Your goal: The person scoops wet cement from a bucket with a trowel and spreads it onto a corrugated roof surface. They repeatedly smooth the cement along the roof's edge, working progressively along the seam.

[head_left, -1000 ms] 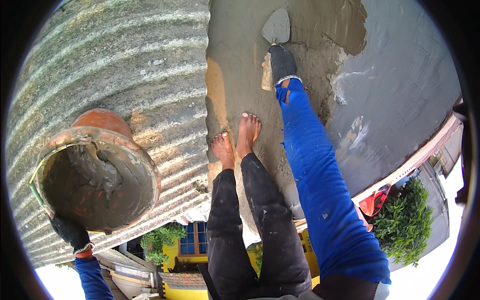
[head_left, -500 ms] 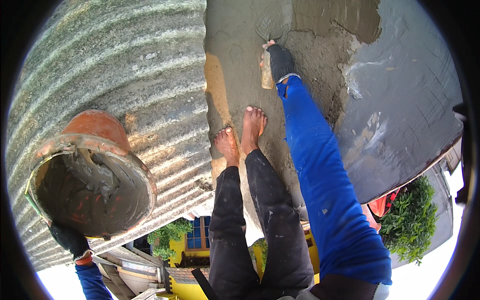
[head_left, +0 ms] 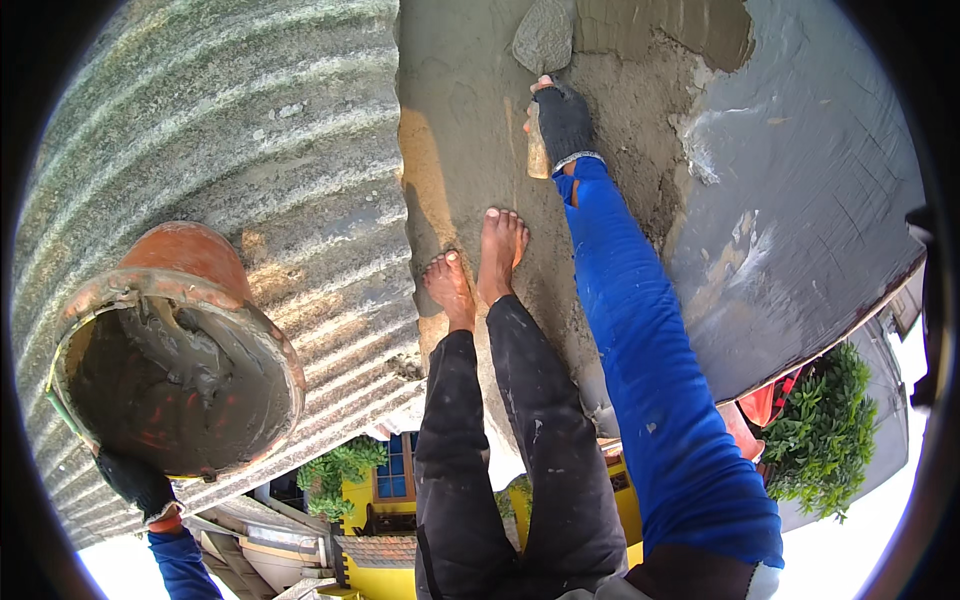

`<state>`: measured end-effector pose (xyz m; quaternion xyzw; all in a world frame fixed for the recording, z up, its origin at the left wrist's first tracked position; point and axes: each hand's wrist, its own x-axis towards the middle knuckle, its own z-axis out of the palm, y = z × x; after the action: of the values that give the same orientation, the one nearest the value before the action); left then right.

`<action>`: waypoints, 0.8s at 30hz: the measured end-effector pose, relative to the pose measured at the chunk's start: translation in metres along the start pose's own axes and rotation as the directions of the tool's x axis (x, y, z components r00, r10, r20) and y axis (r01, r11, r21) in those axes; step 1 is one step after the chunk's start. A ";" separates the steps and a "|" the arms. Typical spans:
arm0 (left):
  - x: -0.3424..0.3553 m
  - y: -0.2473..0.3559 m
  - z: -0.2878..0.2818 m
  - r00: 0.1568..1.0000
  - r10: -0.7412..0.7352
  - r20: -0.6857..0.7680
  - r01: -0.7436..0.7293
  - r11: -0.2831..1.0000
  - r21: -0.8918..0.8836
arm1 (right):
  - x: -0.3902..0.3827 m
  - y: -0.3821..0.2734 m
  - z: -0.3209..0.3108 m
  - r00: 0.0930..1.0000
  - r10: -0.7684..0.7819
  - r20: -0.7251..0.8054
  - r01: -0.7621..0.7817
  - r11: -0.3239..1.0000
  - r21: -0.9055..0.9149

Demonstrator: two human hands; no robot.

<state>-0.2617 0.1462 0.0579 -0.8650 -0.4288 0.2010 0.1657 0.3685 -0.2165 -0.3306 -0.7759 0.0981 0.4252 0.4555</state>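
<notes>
My right hand (head_left: 563, 115), in a dark fingerless glove, is closed round the wooden handle of a trowel (head_left: 543, 37). Its leaf-shaped, mortar-coated blade points away from me over the grey wet surface beside a rougher strip of mortar (head_left: 635, 130). At the lower left, my gloved left hand (head_left: 135, 485) grips the near rim of an orange-brown bucket (head_left: 190, 252), beside the end of its green-yellow handle. The bucket tilts toward me and holds wet grey mortar (head_left: 190, 380); part of the left hand's fingers is hidden.
Corrugated roofing (head_left: 300, 150) spreads over the left side. My bare feet (head_left: 497, 250) stand on the narrow mortared strip along its edge. A smooth grey sloping surface (head_left: 800, 200) lies to the right, its edge dropping toward a green tree (head_left: 825, 430). A yellow house (head_left: 380, 565) shows far below.
The trowel blade has turned and now shows a broad, lighter grey face instead of blending into the wet surface. My left hand keeps its place at the bucket.
</notes>
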 end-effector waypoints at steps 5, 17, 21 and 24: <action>0.004 0.004 -0.003 1.000 -0.019 -0.010 0.019 1.000 -0.008 | 0.014 0.003 0.003 0.997 0.067 -0.030 -0.065 0.996 0.059; 0.003 0.011 -0.007 1.000 0.017 -0.012 -0.016 0.999 0.033 | -0.046 0.042 0.013 0.881 0.208 0.424 -0.293 0.945 0.145; 0.001 0.007 -0.006 1.000 -0.022 -0.014 0.022 0.999 0.029 | 0.001 0.004 -0.001 0.960 0.123 0.250 -0.182 0.956 0.229; 0.000 0.006 -0.005 0.992 -0.114 0.062 0.114 0.993 0.005 | 0.036 -0.021 -0.007 0.975 0.029 0.219 -0.072 0.978 0.195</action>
<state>-0.2547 0.1423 0.0593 -0.8323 -0.4823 0.2183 0.1642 0.4063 -0.2015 -0.3429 -0.6726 0.1107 0.5059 0.5286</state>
